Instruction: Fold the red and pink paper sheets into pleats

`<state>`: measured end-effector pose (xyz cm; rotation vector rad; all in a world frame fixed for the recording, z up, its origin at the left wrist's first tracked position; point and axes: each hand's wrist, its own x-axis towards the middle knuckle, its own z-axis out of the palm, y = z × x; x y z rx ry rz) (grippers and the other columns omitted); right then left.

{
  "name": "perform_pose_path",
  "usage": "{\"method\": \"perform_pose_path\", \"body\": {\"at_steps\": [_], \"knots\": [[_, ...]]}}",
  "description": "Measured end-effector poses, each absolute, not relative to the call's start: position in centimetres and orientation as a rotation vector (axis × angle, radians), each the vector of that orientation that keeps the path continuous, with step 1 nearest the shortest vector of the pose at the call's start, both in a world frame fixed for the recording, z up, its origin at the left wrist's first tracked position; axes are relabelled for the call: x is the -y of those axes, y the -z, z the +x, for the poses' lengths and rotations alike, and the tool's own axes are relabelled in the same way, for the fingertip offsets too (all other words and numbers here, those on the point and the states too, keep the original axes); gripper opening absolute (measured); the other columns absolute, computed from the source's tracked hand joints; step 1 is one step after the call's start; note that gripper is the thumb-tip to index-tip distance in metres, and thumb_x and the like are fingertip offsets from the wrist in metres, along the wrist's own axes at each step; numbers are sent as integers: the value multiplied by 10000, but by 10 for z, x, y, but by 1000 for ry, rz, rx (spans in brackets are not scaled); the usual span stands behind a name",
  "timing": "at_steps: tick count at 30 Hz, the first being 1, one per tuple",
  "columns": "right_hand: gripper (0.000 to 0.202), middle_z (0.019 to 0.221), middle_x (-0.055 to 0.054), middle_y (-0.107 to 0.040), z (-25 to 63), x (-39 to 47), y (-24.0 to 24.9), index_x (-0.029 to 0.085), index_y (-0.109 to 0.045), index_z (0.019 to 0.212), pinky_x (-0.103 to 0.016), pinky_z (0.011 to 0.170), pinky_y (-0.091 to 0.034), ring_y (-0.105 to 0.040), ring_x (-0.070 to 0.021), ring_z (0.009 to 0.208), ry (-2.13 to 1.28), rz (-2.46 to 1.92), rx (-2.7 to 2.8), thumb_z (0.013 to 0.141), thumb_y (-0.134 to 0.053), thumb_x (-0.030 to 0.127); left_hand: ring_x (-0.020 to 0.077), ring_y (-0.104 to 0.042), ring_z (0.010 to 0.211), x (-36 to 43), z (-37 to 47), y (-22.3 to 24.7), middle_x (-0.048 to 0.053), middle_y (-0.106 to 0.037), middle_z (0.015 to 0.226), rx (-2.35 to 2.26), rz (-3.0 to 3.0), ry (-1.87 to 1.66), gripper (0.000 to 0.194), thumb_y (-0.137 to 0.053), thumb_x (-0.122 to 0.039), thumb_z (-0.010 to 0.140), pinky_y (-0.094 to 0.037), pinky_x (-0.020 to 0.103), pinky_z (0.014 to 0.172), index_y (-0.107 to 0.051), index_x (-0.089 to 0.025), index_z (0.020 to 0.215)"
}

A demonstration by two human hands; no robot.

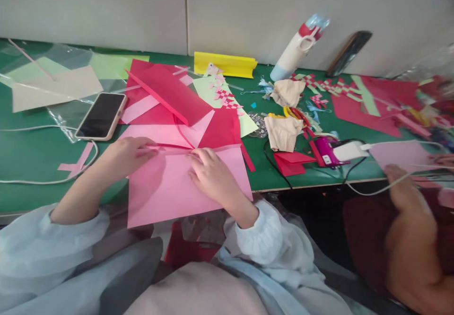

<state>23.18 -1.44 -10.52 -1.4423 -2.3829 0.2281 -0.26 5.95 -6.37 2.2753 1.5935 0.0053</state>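
A pink sheet of paper [184, 182] lies at the table's near edge and overhangs it. Its far edge is turned up in a narrow strip. My left hand [129, 159] pinches this edge near the left end, fingers pressed together. My right hand [211, 175] has its thumb and fingers closed on the same edge, right of the middle. Just beyond lie a thin red strip [182, 130], partly curled, and a folded red paper [177, 92] on top of more red and pink sheets. My fingertips partly cover the fold.
A phone [101, 116] and a white cable [46, 181] lie on the left. Beyond are folded yellow paper [225, 64], a leaning bottle [298, 48] and paper scraps. A purple power adapter [324, 152] sits right, near another person's hand [397, 173] and pink paper [400, 155].
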Motion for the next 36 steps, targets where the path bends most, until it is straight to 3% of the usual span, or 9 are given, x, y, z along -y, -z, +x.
{"method": "perform_pose_path", "body": {"at_steps": [10, 14, 18, 23, 29, 36], "knots": [[460, 1430, -126, -511, 230, 16, 125, 128, -498, 1390, -428, 1103, -376, -399, -274, 1328, -162, -1470, 2385, 984, -404, 324, 256, -612, 1044, -44, -20, 86, 113, -703, 1068, -1611, 2816, -406, 345, -417, -331, 933, -416, 405, 1028, -639, -157, 1132], [461, 1464, -116, -489, 230, 17, 126, 138, -489, 1398, -434, 1120, -343, -369, -267, 1371, -175, -1490, 2383, 986, -387, 319, 274, -622, 1022, -23, -15, 85, 111, -707, 1056, -1685, 2842, -486, 306, -451, -287, 923, -451, 432, 1001, -650, -174, 1126], [462, 1487, -116, -469, 230, 18, 125, 146, -483, 1402, -492, 1126, -302, -374, -281, 1376, -179, -1505, 2391, 994, -366, 330, 286, -652, 939, 4, 1, 91, 111, -732, 1011, -1516, 2855, -344, 301, -417, -238, 924, -530, 420, 859, -687, -162, 1032], [472, 1490, -142, -462, 231, 17, 128, 140, -476, 1412, -512, 1124, -283, -373, -298, 1376, -195, -1492, 2387, 995, -367, 334, 278, -654, 1061, 26, 18, 107, 172, -682, 1186, -1399, 2909, -322, 331, -423, -186, 925, -546, 396, 906, -662, -103, 1139], [469, 1489, -143, -465, 231, 16, 131, 152, -484, 1411, -526, 1125, -277, -380, -309, 1375, -205, -1486, 2389, 990, -378, 328, 320, -562, 1260, 29, 23, 116, 225, -576, 1363, -1491, 2830, -257, 419, -403, -235, 944, -500, 429, 1024, -595, -54, 1269], [475, 1492, -136, -463, 231, 16, 132, 138, -481, 1415, -533, 1121, -287, -384, -313, 1373, -190, -1487, 2408, 984, -385, 315, 360, -458, 1357, 26, 26, 119, 277, -478, 1439, -1630, 2717, -195, 530, -422, -335, 945, -416, 472, 1101, -510, -4, 1350]]}}
